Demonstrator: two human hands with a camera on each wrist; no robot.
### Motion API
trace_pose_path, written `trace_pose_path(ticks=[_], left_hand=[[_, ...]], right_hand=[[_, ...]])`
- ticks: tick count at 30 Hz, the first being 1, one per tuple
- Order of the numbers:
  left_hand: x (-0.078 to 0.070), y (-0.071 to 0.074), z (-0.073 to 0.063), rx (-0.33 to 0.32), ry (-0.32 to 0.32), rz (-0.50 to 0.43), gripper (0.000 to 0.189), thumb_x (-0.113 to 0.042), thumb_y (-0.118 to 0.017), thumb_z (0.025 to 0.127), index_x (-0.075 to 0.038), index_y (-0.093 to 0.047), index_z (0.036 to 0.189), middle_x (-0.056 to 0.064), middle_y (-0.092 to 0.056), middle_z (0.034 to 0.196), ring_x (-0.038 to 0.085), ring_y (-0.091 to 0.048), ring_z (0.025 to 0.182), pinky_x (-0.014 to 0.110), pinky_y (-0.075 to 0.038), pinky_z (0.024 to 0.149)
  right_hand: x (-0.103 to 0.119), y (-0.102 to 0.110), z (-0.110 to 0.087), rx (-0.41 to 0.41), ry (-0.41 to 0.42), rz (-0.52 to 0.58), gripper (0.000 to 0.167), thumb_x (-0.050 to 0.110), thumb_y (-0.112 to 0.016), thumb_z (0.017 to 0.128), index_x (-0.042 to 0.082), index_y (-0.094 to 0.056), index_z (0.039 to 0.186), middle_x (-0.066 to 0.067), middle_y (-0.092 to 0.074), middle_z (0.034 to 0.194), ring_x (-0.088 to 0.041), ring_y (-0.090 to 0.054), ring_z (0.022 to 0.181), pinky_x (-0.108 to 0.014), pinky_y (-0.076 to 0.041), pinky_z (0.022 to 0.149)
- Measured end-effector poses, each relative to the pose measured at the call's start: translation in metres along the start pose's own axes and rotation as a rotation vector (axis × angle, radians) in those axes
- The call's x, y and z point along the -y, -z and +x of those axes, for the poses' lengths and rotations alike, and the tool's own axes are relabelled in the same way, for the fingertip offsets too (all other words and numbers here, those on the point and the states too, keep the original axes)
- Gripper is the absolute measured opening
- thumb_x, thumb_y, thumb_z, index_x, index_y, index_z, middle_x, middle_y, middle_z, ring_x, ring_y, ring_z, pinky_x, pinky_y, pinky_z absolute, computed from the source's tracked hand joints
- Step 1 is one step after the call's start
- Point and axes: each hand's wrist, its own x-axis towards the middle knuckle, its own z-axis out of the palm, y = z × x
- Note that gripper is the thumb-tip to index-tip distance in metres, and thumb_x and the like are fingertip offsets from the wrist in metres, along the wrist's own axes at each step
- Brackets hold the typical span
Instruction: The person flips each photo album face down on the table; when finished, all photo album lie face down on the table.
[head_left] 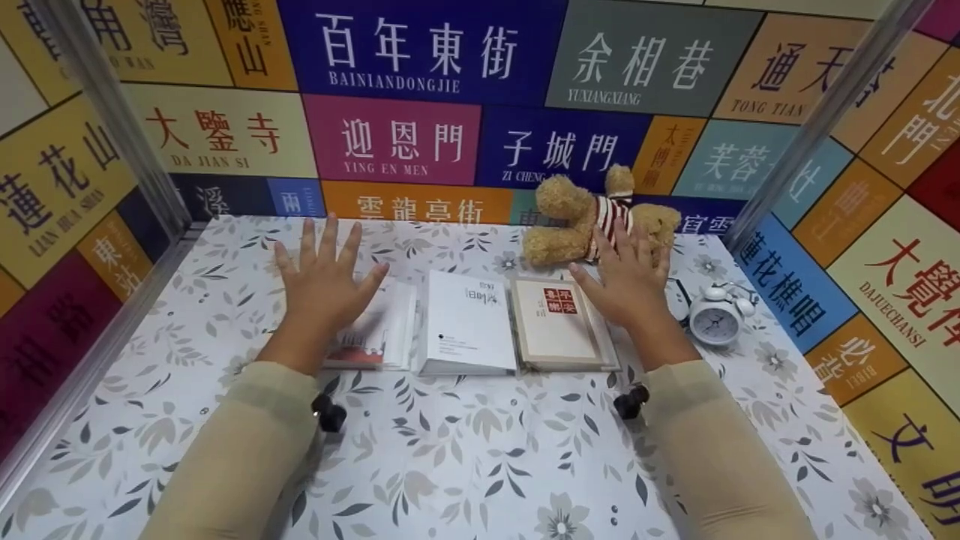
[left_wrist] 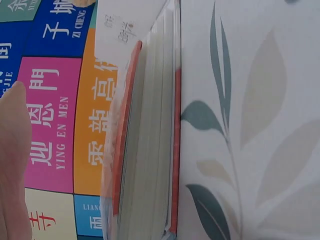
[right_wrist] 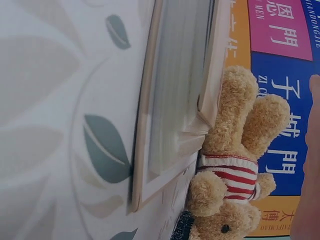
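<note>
Both hands hover with fingers spread, holding nothing. My left hand (head_left: 322, 281) is above the left book (head_left: 375, 341), partly hiding its white-and-red cover. In the left wrist view this book's red cover edges (left_wrist: 176, 140) and thick pages show. My right hand (head_left: 630, 281) is over the right side of the beige book (head_left: 555, 330), which has a red square print. Its thick page block (right_wrist: 180, 85) shows in the right wrist view. Between the hands lies a white book (head_left: 465, 322) with small dark lettering. The three thick books lie side by side in a row.
A teddy bear (head_left: 559, 225) in a red-and-white striped top lies behind the right hand. A white twin-bell alarm clock (head_left: 716, 319) stands right of the right wrist, beside a partly hidden dark-edged item (head_left: 678, 296). Sign-printed panels (head_left: 405, 139) enclose the leaf-patterned table (head_left: 450, 450).
</note>
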Motion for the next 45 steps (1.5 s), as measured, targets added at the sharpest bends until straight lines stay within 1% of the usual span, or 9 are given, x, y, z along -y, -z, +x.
trace_pose_path(ticks=[5,10,17,23,28,35,39,43,45], left_hand=[[-0.009,0.0,0.0,-0.006,-0.013,-0.053,0.088,-0.083,-0.026,0.101,-0.038,-0.002,0.173,-0.001,0.019,0.181,0.035,0.022,0.168,0.077,0.02,0.125],[-0.02,-0.002,-0.002,0.007,-0.014,-0.115,0.089,-0.082,-0.03,0.101,-0.036,-0.006,0.174,0.003,0.01,0.183,0.036,0.016,0.169,0.077,0.017,0.126],[-0.044,-0.002,-0.01,0.009,-0.028,-0.259,0.086,-0.076,-0.038,0.103,-0.033,-0.013,0.174,0.006,-0.005,0.184,0.036,0.005,0.17,0.075,0.009,0.13],[-0.068,-0.003,-0.019,0.004,-0.079,-0.398,0.082,-0.068,-0.043,0.106,-0.028,-0.018,0.173,0.007,-0.014,0.182,0.037,-0.003,0.17,0.071,0.002,0.133],[-0.09,-0.002,-0.029,0.065,-0.104,-0.545,0.088,-0.058,-0.06,0.103,-0.025,-0.019,0.173,0.01,-0.022,0.18,0.035,-0.012,0.17,0.066,-0.009,0.136],[-0.121,-0.004,-0.039,0.133,-0.149,-0.709,0.088,-0.045,-0.071,0.101,-0.026,-0.023,0.173,0.012,-0.031,0.177,0.034,-0.028,0.165,0.057,-0.026,0.135],[-0.137,-0.012,-0.041,0.163,-0.149,-0.788,0.085,-0.041,-0.071,0.101,-0.026,-0.027,0.171,0.01,-0.034,0.175,0.032,-0.033,0.164,0.054,-0.029,0.134],[-0.154,-0.02,-0.041,0.243,-0.117,-0.862,0.083,-0.039,-0.071,0.102,-0.027,-0.028,0.171,0.007,-0.037,0.174,0.031,-0.035,0.163,0.054,-0.031,0.133],[-0.162,-0.024,-0.04,0.29,-0.117,-0.902,0.084,-0.037,-0.072,0.101,-0.024,-0.027,0.171,0.008,-0.039,0.174,0.033,-0.036,0.162,0.055,-0.033,0.132]], right_hand=[[0.0,0.003,-0.003,-0.012,-0.003,0.07,0.092,0.087,-0.025,0.099,0.039,0.002,0.173,-0.003,0.012,0.183,-0.034,0.023,0.167,-0.076,0.018,0.126],[0.0,0.002,-0.006,-0.026,0.016,0.126,0.092,0.09,-0.022,0.097,0.041,0.002,0.172,0.002,0.013,0.183,-0.033,0.02,0.168,-0.077,0.012,0.128],[-0.002,0.006,-0.014,-0.07,0.049,0.275,0.08,0.072,-0.035,0.107,0.036,-0.011,0.173,-0.001,-0.004,0.184,-0.044,-0.004,0.168,-0.083,-0.005,0.125],[-0.004,0.01,-0.021,-0.068,0.059,0.343,0.077,0.069,-0.034,0.109,0.03,-0.017,0.174,-0.01,-0.018,0.181,-0.052,-0.013,0.165,-0.079,-0.009,0.128],[-0.008,0.013,-0.026,-0.013,0.057,0.414,0.076,0.071,-0.033,0.108,0.033,-0.019,0.173,-0.017,-0.023,0.179,-0.051,-0.017,0.164,-0.08,-0.013,0.127],[-0.027,0.015,-0.031,0.093,0.021,0.484,0.078,0.076,-0.031,0.106,0.036,-0.022,0.172,-0.016,-0.035,0.174,-0.047,-0.044,0.153,-0.077,-0.031,0.122],[-0.038,0.012,-0.031,0.123,0.047,0.465,0.072,0.071,-0.03,0.109,0.034,-0.028,0.17,-0.014,-0.032,0.176,-0.047,-0.035,0.158,-0.077,-0.025,0.125],[-0.045,0.004,-0.029,0.147,0.071,0.494,0.069,0.068,-0.032,0.11,0.031,-0.036,0.168,-0.011,-0.03,0.178,-0.045,-0.024,0.164,-0.073,-0.02,0.13],[-0.048,-0.001,-0.028,0.161,0.082,0.543,0.069,0.067,-0.035,0.11,0.028,-0.038,0.168,-0.01,-0.031,0.177,-0.043,-0.026,0.164,-0.07,-0.023,0.13]])
